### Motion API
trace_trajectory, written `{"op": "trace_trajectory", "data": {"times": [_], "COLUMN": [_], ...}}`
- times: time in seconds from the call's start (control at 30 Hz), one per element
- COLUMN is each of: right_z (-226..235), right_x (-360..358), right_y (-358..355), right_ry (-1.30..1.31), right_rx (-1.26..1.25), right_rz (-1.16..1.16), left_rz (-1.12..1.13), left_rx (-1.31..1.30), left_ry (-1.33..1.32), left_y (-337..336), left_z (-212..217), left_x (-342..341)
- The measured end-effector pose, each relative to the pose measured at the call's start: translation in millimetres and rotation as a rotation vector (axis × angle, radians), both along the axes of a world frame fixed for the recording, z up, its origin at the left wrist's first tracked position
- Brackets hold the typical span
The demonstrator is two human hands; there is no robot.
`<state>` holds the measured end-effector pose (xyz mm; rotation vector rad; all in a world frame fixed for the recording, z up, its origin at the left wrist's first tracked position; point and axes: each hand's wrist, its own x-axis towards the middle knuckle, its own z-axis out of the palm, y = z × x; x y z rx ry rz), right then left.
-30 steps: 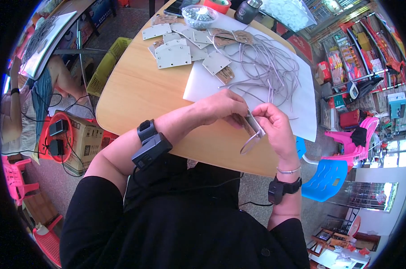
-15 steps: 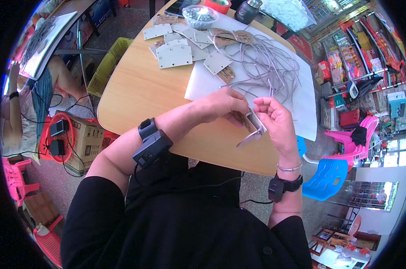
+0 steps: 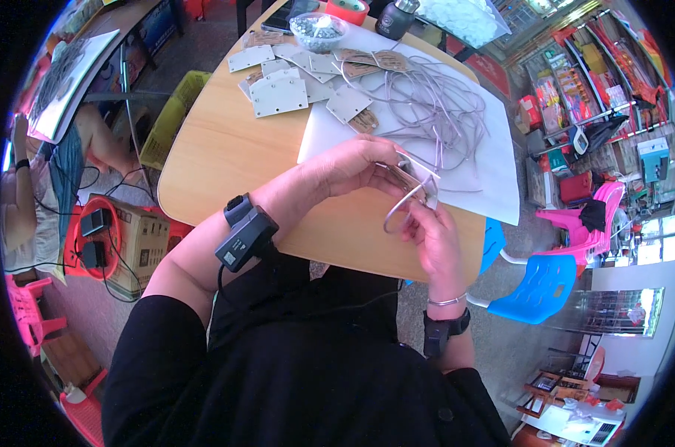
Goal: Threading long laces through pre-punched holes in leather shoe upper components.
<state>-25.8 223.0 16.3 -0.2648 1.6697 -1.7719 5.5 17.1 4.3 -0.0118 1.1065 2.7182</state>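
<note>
In front of me over the table's near edge, my left hand (image 3: 365, 165) is closed on a small pale panel (image 3: 424, 170), seen nearly edge-on. A pale grey cord (image 3: 399, 206) bends in a loop beside it. The fingers of my right hand (image 3: 432, 232) are pinched on this cord just below the panel; the fingertips are partly hidden. Beyond my hands lie several white panels with small holes (image 3: 278, 94), some turned to a brown printed side. A tangle of grey cords (image 3: 445, 112) spreads over a white sheet (image 3: 494, 175) to their right.
Along the far side of the wooden table (image 3: 225, 160) are a clear bowl of small metal parts (image 3: 317, 37), a red tape roll (image 3: 348, 10) and a dark bottle (image 3: 395, 20). A blue chair (image 3: 535, 290) stands at right. Another person (image 3: 69, 160) sits at left.
My right hand has moved down and closed on the cord, which now forms a loop below the panel. The panel has turned in my left hand.
</note>
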Motion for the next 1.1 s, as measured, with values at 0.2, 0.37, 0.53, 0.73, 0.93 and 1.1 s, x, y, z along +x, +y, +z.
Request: {"op": "trace_trajectory", "data": {"times": [0.2,0.37,0.53,0.73,0.93,1.1], "right_z": [27,67,74,78,88,87], "right_x": [-11,2,-2,-4,2,1], "right_y": [8,-21,-44,-55,-66,-68], "right_ry": [0.476,0.626,0.848,1.320,1.523,1.613], "right_rx": [0.035,0.195,0.434,0.684,0.840,0.835], "right_rz": [-0.248,-0.096,0.035,0.217,0.375,0.398], "left_rz": [0.096,0.146,0.153,0.142,0.039,0.028], "left_rx": [-0.166,-0.354,-0.373,-0.487,-0.511,-0.469], "left_ry": [-0.030,-0.007,-0.003,0.024,0.121,0.127], "left_y": [2,2,-2,-5,-11,-15], "left_z": [-2,0,4,2,-8,-11], "left_x": [-6,0,2,1,-6,-4]}}
